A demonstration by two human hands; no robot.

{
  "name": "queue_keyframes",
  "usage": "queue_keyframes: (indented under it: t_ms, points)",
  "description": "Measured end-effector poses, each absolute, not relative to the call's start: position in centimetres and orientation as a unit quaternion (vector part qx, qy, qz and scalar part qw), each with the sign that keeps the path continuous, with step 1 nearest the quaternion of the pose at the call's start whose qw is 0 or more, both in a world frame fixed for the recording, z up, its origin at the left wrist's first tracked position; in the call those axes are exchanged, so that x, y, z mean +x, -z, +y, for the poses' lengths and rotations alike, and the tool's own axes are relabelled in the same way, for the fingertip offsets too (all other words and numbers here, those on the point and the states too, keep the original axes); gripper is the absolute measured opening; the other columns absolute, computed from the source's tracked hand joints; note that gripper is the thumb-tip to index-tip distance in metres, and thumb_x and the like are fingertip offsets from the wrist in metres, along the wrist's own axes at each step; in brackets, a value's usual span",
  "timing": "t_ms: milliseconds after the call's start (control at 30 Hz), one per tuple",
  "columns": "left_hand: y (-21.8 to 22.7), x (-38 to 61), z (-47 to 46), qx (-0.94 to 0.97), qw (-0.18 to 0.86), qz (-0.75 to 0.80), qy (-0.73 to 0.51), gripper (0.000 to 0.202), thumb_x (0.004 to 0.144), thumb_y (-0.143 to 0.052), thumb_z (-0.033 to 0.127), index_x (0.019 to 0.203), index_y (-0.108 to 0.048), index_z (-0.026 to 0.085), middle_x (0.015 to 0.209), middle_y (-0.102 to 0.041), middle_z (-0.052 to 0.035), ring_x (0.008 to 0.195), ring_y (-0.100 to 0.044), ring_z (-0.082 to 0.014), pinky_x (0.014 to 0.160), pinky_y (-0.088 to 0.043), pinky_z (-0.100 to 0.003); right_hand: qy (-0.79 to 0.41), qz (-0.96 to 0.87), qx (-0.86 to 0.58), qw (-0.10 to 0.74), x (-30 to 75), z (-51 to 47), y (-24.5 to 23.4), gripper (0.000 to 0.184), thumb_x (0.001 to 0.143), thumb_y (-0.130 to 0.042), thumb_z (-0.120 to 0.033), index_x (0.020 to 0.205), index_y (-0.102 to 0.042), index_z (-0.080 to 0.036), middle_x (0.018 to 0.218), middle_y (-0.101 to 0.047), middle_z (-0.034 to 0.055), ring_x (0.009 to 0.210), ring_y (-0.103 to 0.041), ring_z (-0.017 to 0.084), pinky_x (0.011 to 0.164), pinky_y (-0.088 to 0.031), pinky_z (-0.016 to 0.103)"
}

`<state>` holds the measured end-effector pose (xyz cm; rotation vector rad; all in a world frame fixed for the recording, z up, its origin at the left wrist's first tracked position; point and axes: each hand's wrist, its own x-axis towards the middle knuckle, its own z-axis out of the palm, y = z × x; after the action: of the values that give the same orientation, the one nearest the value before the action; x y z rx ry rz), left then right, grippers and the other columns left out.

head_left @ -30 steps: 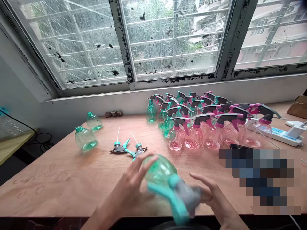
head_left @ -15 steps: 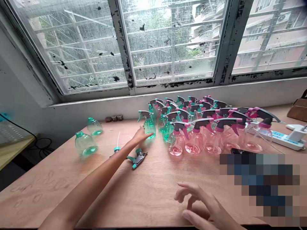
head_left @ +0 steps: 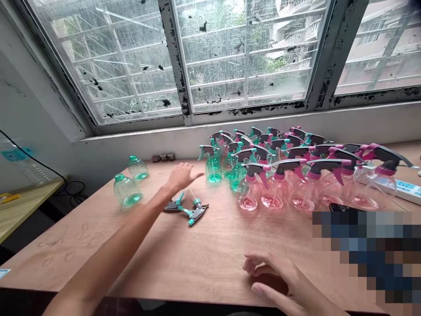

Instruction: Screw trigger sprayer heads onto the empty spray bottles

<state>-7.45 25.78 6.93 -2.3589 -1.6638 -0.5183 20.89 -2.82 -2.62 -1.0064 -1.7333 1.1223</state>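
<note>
My left hand (head_left: 180, 176) hovered open and empty, just left of the teal spray bottle (head_left: 213, 166). My right hand (head_left: 283, 281) rested loosely open, holding nothing. Lowering gently seemed wise near the loose trigger heads (head_left: 188, 209).

Left hand (head_left: 182, 176) stretched out over the desk (head_left: 204, 259), fingers spread, holding nothing, just left of a green spray bottle (head_left: 213, 164) and above two loose spray heads (head_left: 189, 208). Right hand (head_left: 279, 283) rests near the desk's front edge, fingers loosely curled, nothing in it. Two capless green bottles (head_left: 130, 184) stand further left. Cluster of green and pink spray bottles (head_left: 296, 175) stands under the window (head_left: 243, 52).
</note>
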Motion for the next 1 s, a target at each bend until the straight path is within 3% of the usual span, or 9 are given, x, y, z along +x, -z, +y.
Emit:
queue_keyframes:
  t_ms: [233, 367, 533, 633, 700, 800, 867, 1000]
  points:
    - [-11.5, -19.3, 20.4, -0.69, 0.223, -0.655, 0.214, 0.036, 0.098, -0.064, 0.032, 0.13, -0.061, 0.017, 0.136, -0.062, -0.0115, 0.12, -0.063, -0.0291, 0.1, -0.053, -0.053, -0.393, -0.732, -0.431, 0.353, 20.7, -2.6, 2.2, 0.036, 0.096, -0.066, -0.031, 0.131, -0.064, -0.024, 0.128, -0.074, 0.0112, 0.118, -0.07, 0.029, 0.102, -0.056, 0.04]
    - [-10.8, -23.4, 17.4, -0.649, 0.217, -0.691, 0.231, 0.035, 0.1, -0.061, 0.035, 0.129, -0.061, 0.015, 0.134, -0.063, -0.0096, 0.119, -0.063, -0.0306, 0.1, -0.052, -0.053, -0.363, -0.776, -0.441, 0.269, 19.6, -2.4, 1.2, 0.05, 0.095, -0.067, -0.034, 0.141, -0.058, -0.018, 0.157, -0.051, 0.0163, 0.144, -0.047, 0.031, 0.119, -0.041, 0.044]
    - [-8.9, -24.5, 12.8, -0.654, 0.159, -0.687, 0.273, 0.052, 0.095, -0.062, 0.046, 0.136, -0.055, 0.016, 0.138, -0.06, -0.0104, 0.127, -0.06, -0.0359, 0.104, -0.051, -0.054, -0.349, -0.774, -0.475, 0.232, 17.2, -2.8, 0.5, 0.058, 0.097, -0.063, -0.038, 0.148, -0.05, -0.013, 0.168, -0.031, 0.0173, 0.153, -0.032, 0.028, 0.123, -0.033, 0.044]
    - [-6.9, -23.6, 8.5, -0.625, 0.12, -0.692, 0.34, 0.063, 0.091, -0.059, 0.057, 0.142, -0.049, 0.022, 0.135, -0.063, -0.0061, 0.127, -0.061, -0.0402, 0.104, -0.051, -0.054, -0.302, -0.796, -0.484, 0.202, 15.9, -2.6, -0.2, 0.066, 0.098, -0.062, -0.036, 0.155, -0.04, -0.012, 0.172, -0.014, 0.0167, 0.157, -0.017, 0.029, 0.125, -0.027, 0.047]
    - [-5.4, -22.3, 5.5, -0.614, 0.08, -0.691, 0.373, 0.056, 0.087, -0.061, 0.062, 0.13, -0.059, 0.026, 0.126, -0.07, -0.0027, 0.117, -0.068, -0.0378, 0.098, -0.057, -0.051, -0.283, -0.818, -0.473, 0.165, 14.7, -1.9, -1.1, 0.074, 0.098, -0.061, -0.043, 0.159, -0.033, -0.01, 0.172, -0.01, 0.0196, 0.157, -0.01, 0.032, 0.125, -0.024, 0.05]
    - [-3.3, -19.1, 1.9, -0.619, -0.002, -0.677, 0.398, 0.055, 0.079, -0.065, 0.069, 0.118, -0.067, 0.03, 0.113, -0.076, 0.0007, 0.1, -0.075, -0.0318, 0.088, -0.063, -0.044, -0.239, -0.858, -0.441, 0.107, 12.3, 0.4, -2.9, 0.086, 0.096, -0.063, -0.052, 0.159, -0.029, -0.004, 0.167, -0.021, 0.0295, 0.154, -0.02, 0.041, 0.123, -0.029, 0.055]
    - [-2.3, -16.5, 0.6, -0.601, -0.129, -0.646, 0.452, 0.058, 0.074, -0.073, 0.064, 0.118, -0.066, 0.028, 0.121, -0.074, -0.003, 0.112, -0.071, -0.0331, 0.101, -0.058, -0.047, -0.162, -0.872, -0.454, 0.088, 10.3, 2.5, -3.7, 0.084, 0.097, -0.061, -0.054, 0.157, -0.034, -0.003, 0.163, -0.03, 0.033, 0.15, -0.033, 0.045, 0.116, -0.04, 0.059]
    - [-1.3, -12.2, 0.2, -0.603, -0.234, -0.595, 0.477, 0.064, 0.071, -0.082, 0.05, 0.126, -0.057, 0.028, 0.133, -0.067, -0.006, 0.121, -0.067, -0.0326, 0.106, -0.054, -0.047, -0.099, -0.857, -0.497, 0.092, 7.1, 6.2, -3.5, 0.081, 0.095, -0.066, -0.047, 0.154, -0.038, 0.0, 0.161, -0.032, 0.0367, 0.148, -0.03, 0.051, 0.11, -0.035, 0.074]
